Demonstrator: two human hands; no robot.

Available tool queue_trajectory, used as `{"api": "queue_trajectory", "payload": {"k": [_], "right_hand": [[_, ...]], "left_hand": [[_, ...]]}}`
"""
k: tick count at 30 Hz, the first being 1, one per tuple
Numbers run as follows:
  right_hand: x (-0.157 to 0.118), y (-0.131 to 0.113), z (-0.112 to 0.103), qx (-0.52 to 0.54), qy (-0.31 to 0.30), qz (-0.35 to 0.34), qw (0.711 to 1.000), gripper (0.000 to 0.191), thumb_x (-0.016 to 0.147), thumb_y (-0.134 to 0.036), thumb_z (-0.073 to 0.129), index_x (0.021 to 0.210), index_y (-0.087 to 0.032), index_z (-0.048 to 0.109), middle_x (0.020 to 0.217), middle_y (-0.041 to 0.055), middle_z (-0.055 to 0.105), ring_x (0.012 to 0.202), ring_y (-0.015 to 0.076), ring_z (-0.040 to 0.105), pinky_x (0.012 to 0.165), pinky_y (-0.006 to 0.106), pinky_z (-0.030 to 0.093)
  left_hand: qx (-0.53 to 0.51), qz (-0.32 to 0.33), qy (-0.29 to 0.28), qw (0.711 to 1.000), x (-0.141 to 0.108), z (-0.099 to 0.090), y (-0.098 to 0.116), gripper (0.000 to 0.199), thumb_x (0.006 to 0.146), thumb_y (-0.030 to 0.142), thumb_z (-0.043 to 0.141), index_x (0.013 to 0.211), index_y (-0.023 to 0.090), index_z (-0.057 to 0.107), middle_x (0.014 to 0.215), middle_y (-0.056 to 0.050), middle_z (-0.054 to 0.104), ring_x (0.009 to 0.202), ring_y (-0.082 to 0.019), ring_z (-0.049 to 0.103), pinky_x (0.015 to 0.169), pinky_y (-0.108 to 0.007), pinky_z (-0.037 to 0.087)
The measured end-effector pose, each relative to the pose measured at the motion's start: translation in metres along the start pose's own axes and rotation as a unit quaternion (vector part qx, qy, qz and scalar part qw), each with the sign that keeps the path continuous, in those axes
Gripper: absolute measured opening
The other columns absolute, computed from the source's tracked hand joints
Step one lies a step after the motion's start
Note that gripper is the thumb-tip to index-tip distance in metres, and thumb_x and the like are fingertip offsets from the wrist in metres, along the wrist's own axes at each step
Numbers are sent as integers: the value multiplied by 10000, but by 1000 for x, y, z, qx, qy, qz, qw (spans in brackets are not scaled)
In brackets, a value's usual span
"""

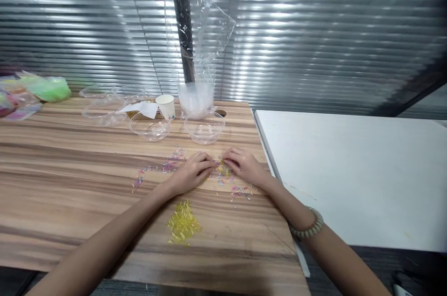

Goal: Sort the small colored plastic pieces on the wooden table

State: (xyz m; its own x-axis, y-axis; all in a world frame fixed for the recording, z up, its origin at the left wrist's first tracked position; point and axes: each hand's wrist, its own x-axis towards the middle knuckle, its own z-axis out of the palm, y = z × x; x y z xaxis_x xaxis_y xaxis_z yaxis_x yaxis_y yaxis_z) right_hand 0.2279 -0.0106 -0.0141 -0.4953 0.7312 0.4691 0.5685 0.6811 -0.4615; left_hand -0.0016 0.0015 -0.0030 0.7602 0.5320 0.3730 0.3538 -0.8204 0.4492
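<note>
My left hand (pixel 193 173) rests on the wooden table with its fingers curled and thumb and fingertips brought together. Facing it from the right, my right hand (pixel 245 166) is also closed in a pinch. Between the fingertips lies a small mixed heap of tiny tube-shaped beads (pixel 223 172), yellow among pink and blue. What either pinch holds is too small to make out. Pink, blue and purple beads (pixel 170 164) are scattered left of my left hand, and a few more (pixel 240 192) lie below my right. Nearer to me is a pile of yellow beads (pixel 183 223).
Clear plastic bowls (pixel 204 128) stand behind my hands, with a paper cup (pixel 166 106) and a bag of stacked clear bowls (pixel 196 98) beyond. Colourful bags (pixel 45 88) lie far left. A white table (pixel 349 170) adjoins the wooden table (pixel 87 203) on the right.
</note>
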Motion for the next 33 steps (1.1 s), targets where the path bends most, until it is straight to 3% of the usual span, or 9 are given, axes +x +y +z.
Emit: {"api": "queue_trajectory", "payload": {"k": [13, 25, 33], "right_hand": [[0, 1, 1, -42, 14, -30, 999, 102, 908, -83, 531, 886, -161, 592, 870, 46, 623, 811, 173, 580, 716, 272, 460], [-1, 3, 2, -46, 35, -47, 997, 109, 913, -86, 510, 911, -153, 596, 884, 56, 630, 813, 178, 586, 718, 275, 465], [-1, 1, 0, -36, 23, -41, 998, 107, 916, -90, 516, 901, -154, 600, 864, 51, 627, 794, 169, 586, 704, 265, 464]], "left_hand": [[-7, 6, 14, 1000, -3, -3, 6, 249, 995, 223, 419, 1090, 158, 639, 1032, -80, 597, 991, -177, 549, 878, -304, 456], [63, 11, -44, 997, 0, -8, 18, 379, 1025, 346, 301, 1262, 159, 531, 1214, -117, 543, 1101, -226, 512, 957, -381, 435], [82, -4, -97, 992, -6, -5, 17, 466, 1019, 389, 307, 1402, 143, 408, 1417, -142, 413, 1304, -261, 398, 1095, -437, 341]]}}
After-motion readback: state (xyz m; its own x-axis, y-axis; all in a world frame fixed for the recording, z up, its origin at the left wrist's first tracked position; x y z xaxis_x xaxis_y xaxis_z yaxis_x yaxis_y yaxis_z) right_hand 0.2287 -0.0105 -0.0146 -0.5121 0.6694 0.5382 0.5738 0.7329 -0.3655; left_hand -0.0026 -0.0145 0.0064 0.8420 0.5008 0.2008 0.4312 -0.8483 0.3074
